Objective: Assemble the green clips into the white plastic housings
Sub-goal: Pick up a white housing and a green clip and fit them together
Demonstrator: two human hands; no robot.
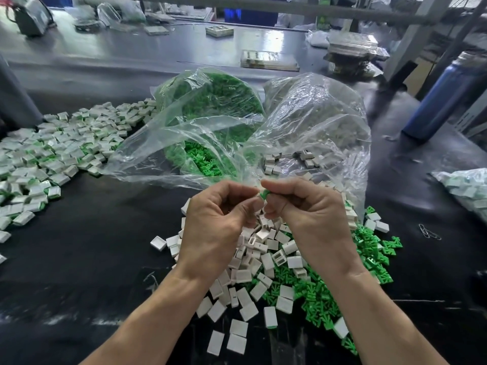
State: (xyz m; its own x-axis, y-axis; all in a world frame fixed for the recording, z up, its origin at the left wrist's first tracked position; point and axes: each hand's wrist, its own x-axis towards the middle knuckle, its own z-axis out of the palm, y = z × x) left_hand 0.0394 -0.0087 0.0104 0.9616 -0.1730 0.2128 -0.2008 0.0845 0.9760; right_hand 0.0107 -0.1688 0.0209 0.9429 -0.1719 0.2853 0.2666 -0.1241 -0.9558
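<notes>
Black factory worktable (87, 259) is carrying heaps of parts | right hand (313, 214) is pinching a small green plastic clip (264, 194) | left hand (218, 219) is curling round a white plastic housing (259, 206), barely visible | best squaring clip to slot before pressing.

We count two hands: left hand (216, 222), right hand (313, 214). Two clear plastic bags: bag of green clips (210, 109), bag of white housings (316, 122). One green clip (264, 194) pinched between the hands. One blue bottle (448, 96). Loose white housings (266, 262), loose green clips (369, 254) and assembled pieces (58, 148): heaps too many for us to count.
</notes>
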